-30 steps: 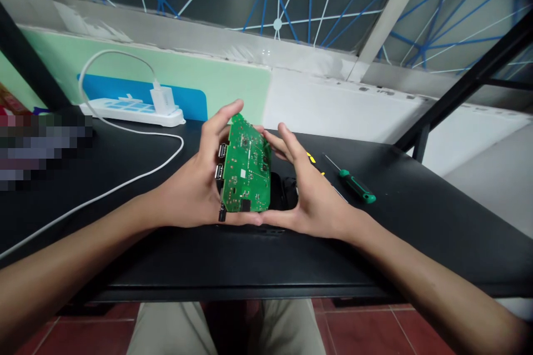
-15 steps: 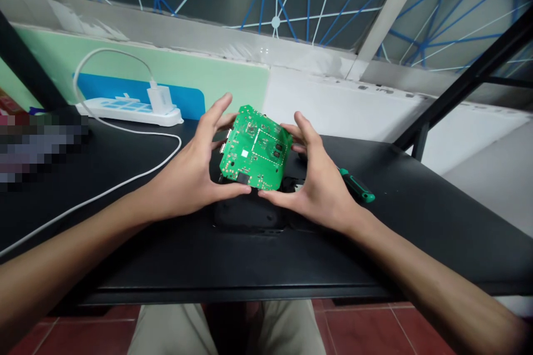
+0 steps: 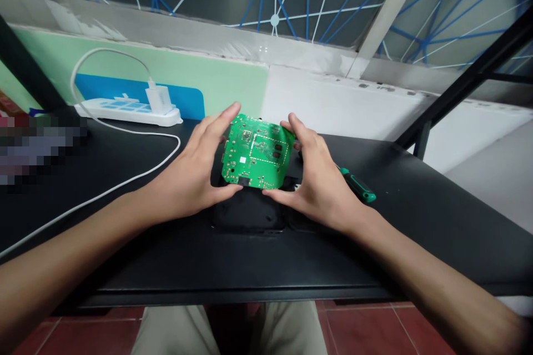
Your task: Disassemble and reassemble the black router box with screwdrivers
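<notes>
A green circuit board (image 3: 256, 152) is held between both hands just above a black casing (image 3: 250, 215) that lies on the black table (image 3: 175, 244). My left hand (image 3: 195, 175) grips the board's left edge, thumb under the near edge and fingers along the far side. My right hand (image 3: 318, 177) grips the right edge the same way. The board faces up, tilted slightly toward me.
A green-handled screwdriver (image 3: 358, 187) lies right of my right hand. A white power strip (image 3: 129, 112) with a white charger (image 3: 159, 99) sits at the back left, and its white cable (image 3: 125, 180) runs across the table. A black frame post (image 3: 420, 138) stands at the right.
The board has been turned from standing on edge to lying nearly flat, face up, and lowered a little toward the black casing. Both hands have closed in on its edges.
</notes>
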`<action>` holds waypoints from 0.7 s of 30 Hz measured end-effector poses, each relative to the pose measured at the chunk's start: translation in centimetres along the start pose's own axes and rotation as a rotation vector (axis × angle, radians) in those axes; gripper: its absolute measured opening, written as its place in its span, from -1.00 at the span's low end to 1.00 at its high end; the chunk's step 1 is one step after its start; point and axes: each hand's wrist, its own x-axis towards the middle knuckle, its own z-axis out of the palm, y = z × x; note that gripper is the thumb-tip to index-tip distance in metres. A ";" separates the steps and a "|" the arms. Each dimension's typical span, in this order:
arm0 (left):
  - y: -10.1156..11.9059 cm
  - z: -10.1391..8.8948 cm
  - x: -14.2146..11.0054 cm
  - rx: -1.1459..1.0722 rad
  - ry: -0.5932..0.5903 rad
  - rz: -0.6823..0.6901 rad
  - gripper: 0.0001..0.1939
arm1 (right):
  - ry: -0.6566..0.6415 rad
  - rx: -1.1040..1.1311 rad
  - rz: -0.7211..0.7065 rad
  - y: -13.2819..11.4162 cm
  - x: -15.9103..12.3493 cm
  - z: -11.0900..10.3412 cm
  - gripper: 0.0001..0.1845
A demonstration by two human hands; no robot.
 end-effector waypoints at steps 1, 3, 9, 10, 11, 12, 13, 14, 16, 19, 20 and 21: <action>0.0 0.0 0.0 0.018 -0.004 0.012 0.10 | -0.002 -0.010 -0.010 0.0 0.0 0.0 0.37; 0.0 -0.1 0.0 0.030 -0.012 0.014 0.09 | -0.004 -0.026 -0.036 -0.1 0.0 -0.1 0.36; -0.2 -0.1 -0.1 0.066 -0.022 0.035 0.12 | -0.008 -0.086 -0.104 -0.2 0.0 -0.3 0.33; -0.2 -0.1 -0.1 0.076 -0.024 0.041 0.13 | -0.011 -0.091 -0.115 -0.2 0.0 -0.3 0.31; -0.3 0.0 -0.1 0.085 -0.028 0.043 0.13 | -0.012 -0.093 -0.128 -0.2 0.0 -0.4 0.30; -0.3 0.0 -0.1 0.093 -0.035 0.045 0.14 | -0.013 -0.093 -0.139 -0.2 0.0 -0.4 0.30; -0.4 0.0 -0.1 0.098 -0.040 0.049 0.15 | -0.012 -0.093 -0.150 -0.2 0.0 -0.5 0.29; -0.4 0.0 -0.1 0.102 -0.040 0.052 0.15 | -0.012 -0.091 -0.158 -0.3 0.0 -0.5 0.29; -0.4 0.0 -0.1 0.103 -0.026 0.058 0.12 | -0.010 -0.089 -0.169 -0.3 0.0 -0.6 0.29; -0.3 -0.1 -0.1 0.096 0.003 0.059 0.08 | -0.010 -0.079 -0.175 -0.3 0.1 -0.6 0.29; -0.3 -0.2 -0.1 0.098 0.007 0.062 0.08 | -0.011 -0.071 -0.173 -0.3 0.1 -0.6 0.30; -0.3 -0.2 -0.1 0.100 0.010 0.065 0.07 | -0.012 -0.060 -0.169 -0.2 0.1 -0.6 0.31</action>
